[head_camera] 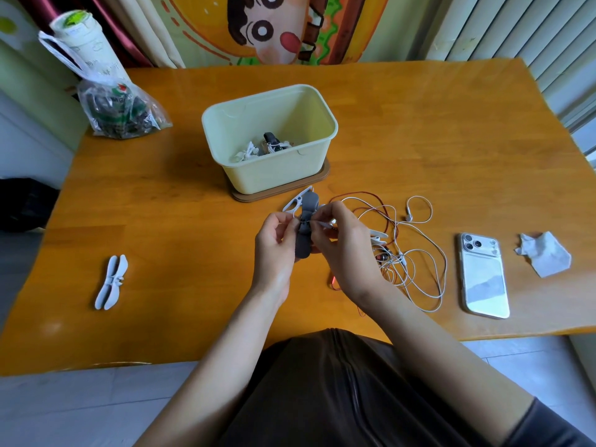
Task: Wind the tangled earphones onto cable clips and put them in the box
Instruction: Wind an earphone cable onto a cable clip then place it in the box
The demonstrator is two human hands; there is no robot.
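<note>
Head view, nearest first: the left hand grips a grey cable clip, fingers curled round it. The right hand pinches a white cable against the clip's narrow middle. That cable trails right into the tangled earphones lying loose on the table, and a red wire is knotted through them.

I judge the main risk to be a pull on the white lead, which would tighten the knot or drag the whole heap along. A slack first turn could also slip off the clip.

A spare white clip lies well to the left. Beyond the hands stands the box, open-topped, holding wound white earphones and a dark clip.
</note>
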